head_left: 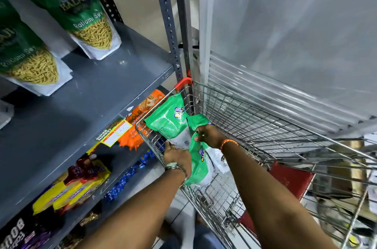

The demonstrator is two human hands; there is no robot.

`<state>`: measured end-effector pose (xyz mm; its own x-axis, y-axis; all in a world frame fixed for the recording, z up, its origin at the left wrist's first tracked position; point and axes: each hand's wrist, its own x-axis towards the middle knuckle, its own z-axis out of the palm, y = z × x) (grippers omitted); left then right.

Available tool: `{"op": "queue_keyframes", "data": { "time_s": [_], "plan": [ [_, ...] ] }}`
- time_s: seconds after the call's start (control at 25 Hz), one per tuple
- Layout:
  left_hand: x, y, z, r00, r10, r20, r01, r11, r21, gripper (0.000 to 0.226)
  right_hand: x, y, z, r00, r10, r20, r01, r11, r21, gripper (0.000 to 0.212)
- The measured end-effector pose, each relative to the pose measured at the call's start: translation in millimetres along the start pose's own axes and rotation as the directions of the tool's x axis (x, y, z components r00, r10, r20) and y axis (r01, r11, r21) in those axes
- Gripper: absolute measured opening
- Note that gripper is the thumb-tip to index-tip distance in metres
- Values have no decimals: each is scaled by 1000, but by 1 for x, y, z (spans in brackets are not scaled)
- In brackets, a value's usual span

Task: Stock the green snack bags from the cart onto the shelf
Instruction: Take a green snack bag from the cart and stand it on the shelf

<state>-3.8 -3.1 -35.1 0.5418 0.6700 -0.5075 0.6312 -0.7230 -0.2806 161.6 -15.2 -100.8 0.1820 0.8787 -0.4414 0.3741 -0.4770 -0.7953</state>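
A shop: stocked metal shelf (106, 85), price tag (114, 131), wire cart (265, 126).

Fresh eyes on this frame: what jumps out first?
Both hands, left and right, grip bright green snack bags at the near-left corner of the wire cart, centre frame. Upper left, two matching Ratlami Sev pouches stand upright on the grey shelf, with open space beside them. Below it, orange cookie packs and yellow packs fill the lower shelf.
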Motion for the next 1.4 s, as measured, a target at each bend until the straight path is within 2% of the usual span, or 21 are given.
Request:
{"op": "queue_keyframes", "data": {
  "time_s": [0.08,0.12,0.24,0.36,0.4,0.48,0.56,0.64,0.72,0.8,0.88,0.96,1.12,1.2,1.32,1.4],
  "plan": [
    [-3,1,-5,999,12,44,-12,1000,0,31,-14,-3,-12,999,-27,-33,27,1000,-8,38],
    [-9,-2,-12,999,2,52,1,998,-59,29,-23,-6,-20,998,-45,-45,46,999,23,42],
    [-29,-23,-44,997,24,-69,-39,974,-223,36,-56,-30,-51,988,-58,-147,82,982,168,40],
    [-48,-64,-85,952,-44,-303,-94,900,-426,36,-76,-73,-79,950,-136,-280,221,929,297,23],
    [-52,-81,-98,920,-83,-382,-115,876,-468,38,-79,-95,-88,934,-155,-322,265,905,334,23],
    [-58,-117,-123,821,-166,-547,-212,800,-561,33,-78,-139,-104,898,-185,-400,357,837,414,39],
    [-66,-153,-144,751,-286,-596,-312,641,-701,32,-70,-188,-115,844,-257,-470,473,771,427,41],
    [-63,-181,-158,707,-430,-562,-386,431,-816,37,-57,-228,-122,781,-313,-540,566,720,402,35],
    [-59,-206,-173,681,-532,-503,-464,218,-859,32,-46,-266,-124,721,-327,-611,630,677,381,24],
    [-50,-229,-189,671,-598,-438,-541,8,-841,19,-29,-299,-126,676,-350,-649,677,642,360,24],
    [-39,-250,-203,671,-625,-399,-586,-118,-801,10,-11,-325,-125,630,-365,-685,716,616,330,26],
    [-30,-268,-213,659,-656,-369,-610,-179,-772,10,7,-341,-118,609,-364,-705,736,592,330,25],
    [-11,-296,-212,640,-706,-305,-619,-238,-748,31,38,-362,-99,645,-352,-679,700,629,339,27],
    [-3,-305,-207,636,-730,-250,-629,-302,-716,37,45,-365,-94,697,-343,-630,633,707,315,12],
    [6,-305,-194,690,-696,-197,-602,-401,-690,32,55,-351,-87,869,-279,-408,444,805,394,44],
    [12,-288,-174,763,-631,-141,-510,-453,-731,34,61,-336,-81,926,-228,-301,338,856,393,65]
  ]
}}
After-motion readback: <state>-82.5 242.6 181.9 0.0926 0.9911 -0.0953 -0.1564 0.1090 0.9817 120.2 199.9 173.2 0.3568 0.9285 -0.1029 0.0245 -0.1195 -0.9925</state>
